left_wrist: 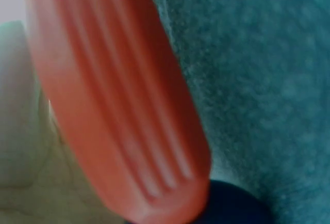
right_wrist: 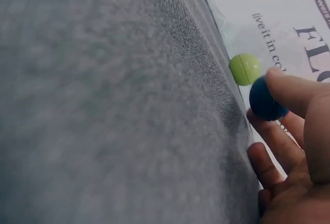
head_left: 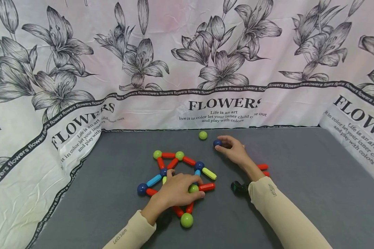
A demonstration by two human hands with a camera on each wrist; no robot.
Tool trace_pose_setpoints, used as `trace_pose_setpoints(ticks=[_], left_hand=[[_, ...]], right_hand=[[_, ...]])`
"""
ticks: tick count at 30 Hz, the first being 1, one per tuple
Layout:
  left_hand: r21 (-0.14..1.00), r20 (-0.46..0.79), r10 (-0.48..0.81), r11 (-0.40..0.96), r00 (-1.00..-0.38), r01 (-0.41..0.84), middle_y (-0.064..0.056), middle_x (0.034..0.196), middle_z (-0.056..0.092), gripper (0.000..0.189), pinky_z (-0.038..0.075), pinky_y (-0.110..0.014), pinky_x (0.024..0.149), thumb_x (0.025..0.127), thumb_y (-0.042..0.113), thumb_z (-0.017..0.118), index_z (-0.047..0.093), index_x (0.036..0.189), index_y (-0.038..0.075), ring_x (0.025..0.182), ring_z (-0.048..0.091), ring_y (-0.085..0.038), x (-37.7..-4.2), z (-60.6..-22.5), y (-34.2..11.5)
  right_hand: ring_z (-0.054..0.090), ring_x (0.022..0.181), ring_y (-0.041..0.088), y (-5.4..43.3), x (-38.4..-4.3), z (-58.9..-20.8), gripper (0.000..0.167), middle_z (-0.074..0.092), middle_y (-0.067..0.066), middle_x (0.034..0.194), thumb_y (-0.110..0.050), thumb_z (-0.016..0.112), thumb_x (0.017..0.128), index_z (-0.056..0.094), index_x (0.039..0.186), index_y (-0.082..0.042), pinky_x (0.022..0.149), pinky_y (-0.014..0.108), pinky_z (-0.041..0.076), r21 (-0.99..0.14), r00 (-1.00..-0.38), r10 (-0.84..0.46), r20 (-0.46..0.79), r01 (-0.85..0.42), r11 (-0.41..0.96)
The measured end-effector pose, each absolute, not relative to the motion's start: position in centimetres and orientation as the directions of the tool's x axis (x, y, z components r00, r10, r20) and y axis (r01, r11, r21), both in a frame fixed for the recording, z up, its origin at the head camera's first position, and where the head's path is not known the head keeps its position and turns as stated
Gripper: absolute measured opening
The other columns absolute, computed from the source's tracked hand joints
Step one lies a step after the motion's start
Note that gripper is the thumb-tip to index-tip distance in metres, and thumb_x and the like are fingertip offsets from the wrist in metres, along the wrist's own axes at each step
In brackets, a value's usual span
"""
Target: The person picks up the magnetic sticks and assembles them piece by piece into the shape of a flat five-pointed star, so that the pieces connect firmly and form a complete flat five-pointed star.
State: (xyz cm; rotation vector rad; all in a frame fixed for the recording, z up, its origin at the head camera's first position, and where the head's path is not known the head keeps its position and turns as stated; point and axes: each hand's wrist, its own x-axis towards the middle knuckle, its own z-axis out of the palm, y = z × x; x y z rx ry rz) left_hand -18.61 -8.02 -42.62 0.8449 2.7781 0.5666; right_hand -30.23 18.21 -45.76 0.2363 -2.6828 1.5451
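A flat frame of colored magnetic rods and balls lies on the grey table, with its near green ball (head_left: 187,220) toward me. My left hand (head_left: 177,189) reaches over its middle, thumb and index finger around another green ball (head_left: 193,188). From that ball a red rod (head_left: 207,187) points right. Part of the frame is hidden beneath this hand. In the left wrist view, a ribbed red rod (left_wrist: 118,90) passes close by the fingers, a dark blue ball (left_wrist: 234,206) at its end. Farther back, my right hand (head_left: 235,151) pinches a blue ball (head_left: 217,143) between thumb and fingers.
A loose green ball (head_left: 203,135) sits near the table's back edge, left of the right hand. Two red rods (head_left: 263,167) lie partly behind the right forearm. A black device (head_left: 238,187) is at the right wrist. Flower-printed cloth (head_left: 162,114) rises behind the table.
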Motion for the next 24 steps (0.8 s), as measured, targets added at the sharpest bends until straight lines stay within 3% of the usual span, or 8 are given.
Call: trace_pose_setpoints(ticks=[3, 6, 13, 24], left_hand=[[0.402, -0.057, 0.562, 0.769, -0.825, 0.496, 0.018, 0.089, 0.067, 0.024, 0.025, -0.068, 0.106, 0.095, 0.055, 0.064, 0.067, 0.107, 0.034, 0.083, 0.057, -0.008, -18.5, -42.7, -7.9], [0.384, -0.042, 0.553, 0.778, -0.832, 0.498, 0.017, 0.088, 0.066, 0.023, 0.026, -0.069, 0.106, 0.096, 0.053, 0.064, 0.067, 0.108, 0.034, 0.081, 0.056, -0.009, -18.4, -42.7, -7.9], [0.350, -0.022, 0.543, 0.791, -0.840, 0.502, 0.016, 0.084, 0.065, 0.018, 0.028, -0.067, 0.106, 0.097, 0.048, 0.064, 0.068, 0.106, 0.033, 0.079, 0.055, -0.009, -18.1, -42.6, -7.7], [0.339, -0.005, 0.541, 0.792, -0.841, 0.508, 0.016, 0.084, 0.066, 0.016, 0.029, -0.066, 0.105, 0.097, 0.047, 0.065, 0.068, 0.104, 0.033, 0.076, 0.054, -0.007, -18.1, -42.7, -7.5]], right_hand=[[0.058, 0.113, 0.030, 18.4, -29.6, -45.7, 0.047, 0.067, 0.015, 0.127, -0.028, 0.074, 0.094, 0.062, 0.138, -0.015, 0.110, 0.052, 0.029, -0.869, -0.985, -0.157, 0.072, -0.139, 0.475], [0.058, 0.106, 0.024, 18.5, -29.0, -45.6, 0.045, 0.068, 0.010, 0.121, -0.032, 0.075, 0.093, 0.066, 0.135, -0.018, 0.092, 0.040, 0.045, -0.876, -0.977, -0.210, 0.045, -0.140, 0.462], [0.058, 0.098, 0.021, 19.4, -26.9, -45.7, 0.041, 0.067, 0.006, 0.111, -0.033, 0.075, 0.093, 0.068, 0.130, -0.017, 0.086, 0.032, 0.046, -0.890, -0.932, -0.360, 0.038, -0.196, 0.411], [0.058, 0.094, 0.014, 20.8, -23.3, -46.0, 0.036, 0.066, 0.009, 0.111, -0.016, 0.076, 0.092, 0.067, 0.126, -0.010, 0.082, 0.025, 0.048, -0.897, -0.854, -0.502, 0.133, -0.320, 0.307]])
